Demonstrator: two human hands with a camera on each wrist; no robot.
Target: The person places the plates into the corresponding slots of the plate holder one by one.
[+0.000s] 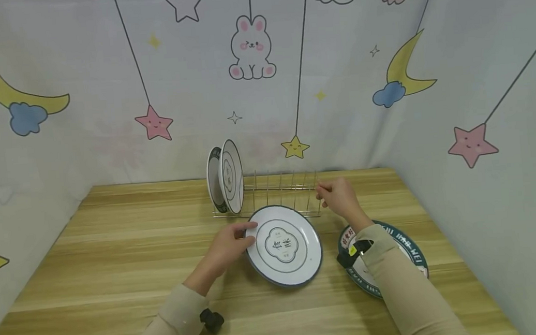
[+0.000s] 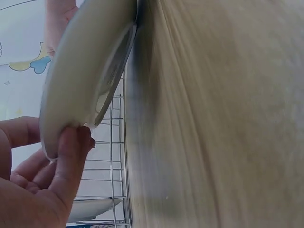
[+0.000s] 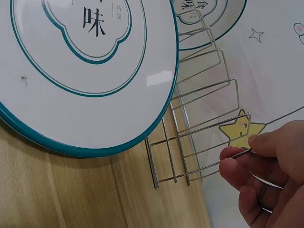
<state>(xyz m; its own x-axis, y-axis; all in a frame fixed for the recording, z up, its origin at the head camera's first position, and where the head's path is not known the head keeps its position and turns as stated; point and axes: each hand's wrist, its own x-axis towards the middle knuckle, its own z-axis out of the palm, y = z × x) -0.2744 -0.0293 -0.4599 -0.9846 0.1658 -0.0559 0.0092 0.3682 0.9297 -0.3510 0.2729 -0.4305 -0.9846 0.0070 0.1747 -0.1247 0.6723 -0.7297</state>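
Observation:
My left hand (image 1: 227, 247) pinches the left rim of a white plate (image 1: 285, 270) with a dark edge and a printed centre. In the left wrist view, the plate (image 2: 80, 61) stands tilted above the tabletop, its underside showing and my thumb and fingers (image 2: 69, 156) on both sides of the rim. Behind it is a wire dish rack (image 1: 266, 215). At the rack's right end, my right hand (image 1: 340, 199) pinches the end wire; the right wrist view shows the thumb and fingertips (image 3: 232, 164) there. Two plates (image 1: 231, 178) stand upright in the rack's left slots.
A plate with a green patterned rim (image 1: 414, 250) lies on the wooden table (image 1: 116, 261) at the right, partly hidden under my right forearm. A white cloth wall (image 1: 187, 79) printed with stars, moons and a rabbit stands directly behind the rack and along both sides.

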